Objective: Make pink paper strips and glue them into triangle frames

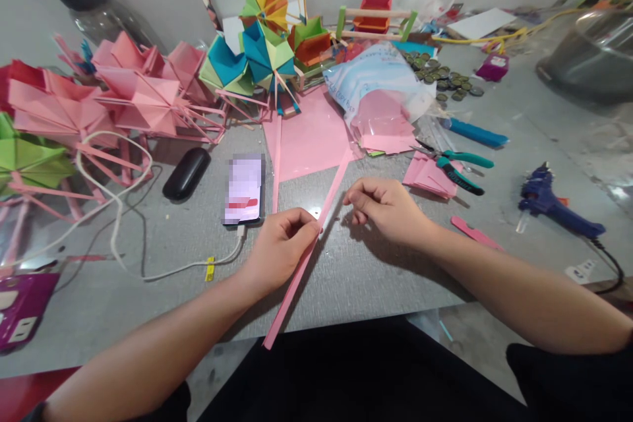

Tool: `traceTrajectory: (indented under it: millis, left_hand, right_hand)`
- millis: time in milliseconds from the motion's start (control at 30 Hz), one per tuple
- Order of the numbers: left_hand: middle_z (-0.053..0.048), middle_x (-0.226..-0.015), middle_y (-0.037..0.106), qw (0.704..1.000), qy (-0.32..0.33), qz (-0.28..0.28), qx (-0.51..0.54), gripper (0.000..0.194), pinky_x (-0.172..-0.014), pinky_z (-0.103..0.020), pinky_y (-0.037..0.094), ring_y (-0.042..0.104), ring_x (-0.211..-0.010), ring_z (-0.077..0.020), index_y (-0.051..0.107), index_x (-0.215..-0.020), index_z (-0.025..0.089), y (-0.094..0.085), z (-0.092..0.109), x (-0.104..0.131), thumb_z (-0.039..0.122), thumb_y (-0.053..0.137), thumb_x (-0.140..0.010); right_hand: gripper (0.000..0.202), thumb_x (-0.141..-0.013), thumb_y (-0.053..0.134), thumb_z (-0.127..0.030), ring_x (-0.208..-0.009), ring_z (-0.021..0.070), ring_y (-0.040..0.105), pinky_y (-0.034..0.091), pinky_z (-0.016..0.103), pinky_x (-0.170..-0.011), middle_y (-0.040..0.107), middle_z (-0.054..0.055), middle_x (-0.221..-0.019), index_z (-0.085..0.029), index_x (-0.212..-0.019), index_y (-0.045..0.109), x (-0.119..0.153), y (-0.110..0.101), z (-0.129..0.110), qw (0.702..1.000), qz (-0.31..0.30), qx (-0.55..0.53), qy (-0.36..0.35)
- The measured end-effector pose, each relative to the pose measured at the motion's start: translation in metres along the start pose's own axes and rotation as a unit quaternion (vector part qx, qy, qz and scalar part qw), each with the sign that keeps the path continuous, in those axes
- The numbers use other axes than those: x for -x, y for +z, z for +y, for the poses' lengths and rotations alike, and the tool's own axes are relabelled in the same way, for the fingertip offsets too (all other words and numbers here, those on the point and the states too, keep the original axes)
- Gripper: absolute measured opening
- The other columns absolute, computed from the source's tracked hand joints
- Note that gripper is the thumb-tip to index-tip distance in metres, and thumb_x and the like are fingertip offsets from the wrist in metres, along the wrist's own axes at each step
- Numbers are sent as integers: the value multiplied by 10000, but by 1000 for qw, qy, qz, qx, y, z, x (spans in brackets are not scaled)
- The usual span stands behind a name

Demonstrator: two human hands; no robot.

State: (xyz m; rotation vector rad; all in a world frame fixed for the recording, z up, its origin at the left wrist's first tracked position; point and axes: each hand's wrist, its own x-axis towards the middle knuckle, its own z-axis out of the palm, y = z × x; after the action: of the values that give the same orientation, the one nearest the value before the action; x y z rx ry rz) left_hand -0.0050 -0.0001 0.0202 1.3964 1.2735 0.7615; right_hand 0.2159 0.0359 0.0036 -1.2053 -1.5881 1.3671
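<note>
A long folded pink paper strip [297, 277] runs diagonally from near the pink sheet toward the table's front edge. My left hand [284, 244] pinches it around the middle between thumb and index finger. Just right of the strip is my right hand [383, 208], its fingers loosely curled and slightly apart, with nothing visible in them. Another narrow pink strip [277, 171] lies behind my left hand, beside a large pink sheet [309, 138]. To the right of my right hand lie a stack of pink paper pieces [428, 178] and teal-handled pliers [459, 165].
A phone [244, 188] on a white cable and a black case [186, 173] lie left. Folded pink paper models [143, 95] and colourful ones [270, 56] line the back. A plastic bag [380, 76], coins [440, 72], a blue cutter [477, 132] and a glue gun [556, 204] are right.
</note>
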Motion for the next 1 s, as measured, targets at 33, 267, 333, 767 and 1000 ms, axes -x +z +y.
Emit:
traceTrajectory:
  millis: [33,267,333,767,1000]
  left_hand:
    - [32,-607,504,1000,3,-6,-5,261,-583,-269,410,450,-589,-126,592,-665,206,1,0,0,348,623,-882]
    - [23,-632,554,997,31,-40,-55,227,-584,-267,411,487,-596,-124,592,-688,200,4,-2,7,283,586,-899]
    - [21,-645,569,995,47,-36,-86,212,-590,-265,402,500,-610,-126,591,-694,199,5,-3,9,264,587,-895]
    - [-28,-668,697,995,18,-87,-42,337,-647,-276,478,612,-637,-150,721,-719,184,7,-5,5,368,593,-970]
    - [-40,-656,713,993,-45,-100,33,257,-624,-278,517,622,-598,-146,743,-697,177,4,-1,2,299,634,-895]
  right_hand:
    - [156,-937,665,-360,-763,198,672,553,373,-747,684,33,-778,-221,-869,682,0,0,0,1000,4,-15,-2]
    - [386,-871,769,-555,-514,133,594,482,290,-499,671,18,-668,-198,-806,639,3,5,-3,993,-21,-100,55]
    - [440,-836,811,-589,-481,118,572,473,276,-469,656,6,-630,-203,-760,614,5,8,-3,993,-11,-94,74]
    - [280,-826,835,-415,-595,139,682,581,281,-579,742,45,-703,-170,-830,699,18,23,-5,981,-94,-129,112]
    - [394,-889,750,-531,-468,119,603,418,228,-399,694,38,-621,-180,-737,656,12,14,-4,984,-80,-110,112]
